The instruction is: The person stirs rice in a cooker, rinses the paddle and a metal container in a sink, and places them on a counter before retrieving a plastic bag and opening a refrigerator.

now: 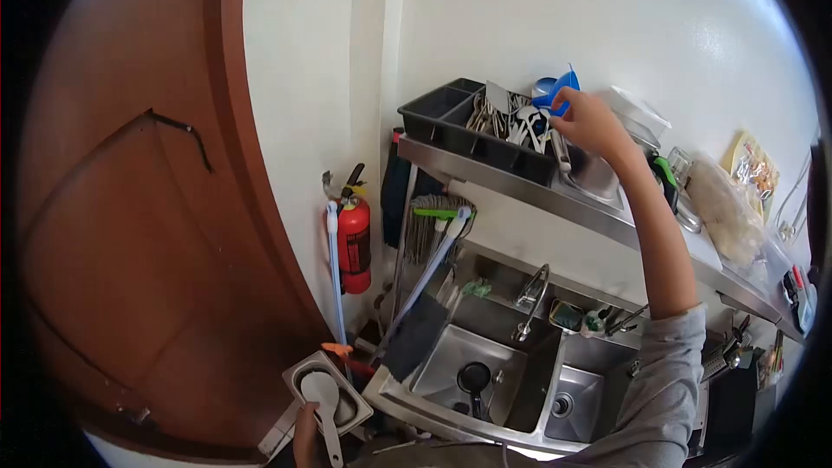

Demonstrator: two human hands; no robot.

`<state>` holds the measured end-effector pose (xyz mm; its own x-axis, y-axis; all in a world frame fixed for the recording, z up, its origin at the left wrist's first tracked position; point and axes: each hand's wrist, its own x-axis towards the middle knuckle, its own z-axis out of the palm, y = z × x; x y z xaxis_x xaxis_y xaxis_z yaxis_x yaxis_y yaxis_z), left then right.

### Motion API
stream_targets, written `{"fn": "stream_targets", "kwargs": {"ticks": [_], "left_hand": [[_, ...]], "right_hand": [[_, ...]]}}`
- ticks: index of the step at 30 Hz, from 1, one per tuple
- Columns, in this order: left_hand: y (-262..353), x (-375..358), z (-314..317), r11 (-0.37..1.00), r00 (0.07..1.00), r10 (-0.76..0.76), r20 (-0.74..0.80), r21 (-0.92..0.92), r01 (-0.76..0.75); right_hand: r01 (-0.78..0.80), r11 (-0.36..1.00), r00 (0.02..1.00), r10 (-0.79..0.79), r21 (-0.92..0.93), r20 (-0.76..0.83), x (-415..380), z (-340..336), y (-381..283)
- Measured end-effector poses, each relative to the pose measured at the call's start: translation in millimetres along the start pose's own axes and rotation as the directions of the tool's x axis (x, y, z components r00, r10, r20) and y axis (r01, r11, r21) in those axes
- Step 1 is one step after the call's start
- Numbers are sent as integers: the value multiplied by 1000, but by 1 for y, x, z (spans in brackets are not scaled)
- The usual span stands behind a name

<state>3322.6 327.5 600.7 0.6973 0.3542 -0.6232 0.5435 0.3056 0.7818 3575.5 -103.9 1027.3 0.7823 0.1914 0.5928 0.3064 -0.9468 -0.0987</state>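
My right hand [589, 124] is raised at the shelf, its fingers pinched on a blue funnel [565, 91] above the grey cutlery tray [420, 126]. Spoons, forks and other utensils [498, 117] lie in that tray. At the bottom left, my left hand [305, 438] is beside a metal container [351, 407] and a white rice paddle [323, 399]. Its fingers are mostly hidden, so its grip cannot be made out.
Below the steel shelf [485, 171] is a double sink [433, 373] with a faucet [535, 295] and a small black pan [474, 377]. A fire extinguisher [354, 247] and mops [442, 208] stand left of it. Plastic bags [728, 212] lie on the shelf's right.
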Motion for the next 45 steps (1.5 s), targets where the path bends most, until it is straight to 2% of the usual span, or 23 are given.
{"fn": "stream_targets", "kwargs": {"ticks": [1,3,4,6,7,9,11,14,19,21,23,25,27,29,32,33,34,35,37,38,40,41,45], "left_hand": [[7,11,0,1000,1000,7,13,4,-7],[10,38,-7,991,1000,-11,-11,135,13],[-2,64,-15,995,998,61,27,82,-63],[6,75,-13,994,994,104,44,31,-106],[11,80,-10,989,988,147,50,-32,-146],[27,85,-5,996,995,88,41,10,-88],[29,100,-2,998,999,25,24,50,-26],[17,128,0,995,992,95,80,-19,-93],[20,131,6,997,988,13,156,75,-25],[25,122,13,996,986,49,162,64,-60],[25,121,15,993,982,88,170,58,-99],[21,127,14,995,991,6,133,95,-19],[21,129,18,994,991,10,135,110,-26],[24,126,21,992,991,15,134,122,-31],[24,122,21,997,988,-18,153,77,6],[13,131,19,998,984,59,168,21,-64],[5,140,15,990,975,137,177,-37,-133],[4,141,11,990,975,139,173,-39,-134],[2,142,6,988,972,138,191,48,-150],[6,134,6,988,972,140,187,44,-151],[18,115,8,979,997,33,73,200,-47],[16,113,6,979,997,33,69,198,-46],[7,103,-1,985,995,61,74,154,-72]], "right_hand": [[-7,1000,1000,7,-10,-10,16,12,10],[26,980,999,-17,-196,46,43,32,24],[14,980,999,-7,-200,38,54,37,27],[-84,973,967,132,-217,218,69,45,24],[-93,969,967,143,-228,212,76,49,23],[-202,928,872,316,-312,375,88,57,21],[-259,914,868,362,-311,341,92,70,24],[-275,907,916,347,-319,200,100,88,36],[-329,885,896,402,-330,187,106,81,30],[-354,883,888,421,-309,186,103,68,22],[-285,935,959,275,-212,-72,103,57,25],[-255,954,961,232,-159,-147,108,44,28],[-287,946,950,262,-149,-169,112,32,27],[-230,970,942,200,-83,-270,116,25,30],[-194,976,930,215,99,-299,127,17,39],[-178,966,921,231,186,-315,125,12,27],[-231,914,928,310,334,-208,119,6,17],[-228,914,929,308,336,-207,120,5,17],[-250,808,934,346,534,-87,121,0,20],[-246,807,936,342,536,-87,120,-1,19],[-283,674,938,343,682,49,116,-1,19],[-306,596,935,334,743,118,112,0,16],[-311,610,935,334,728,120,103,4,5]]}}
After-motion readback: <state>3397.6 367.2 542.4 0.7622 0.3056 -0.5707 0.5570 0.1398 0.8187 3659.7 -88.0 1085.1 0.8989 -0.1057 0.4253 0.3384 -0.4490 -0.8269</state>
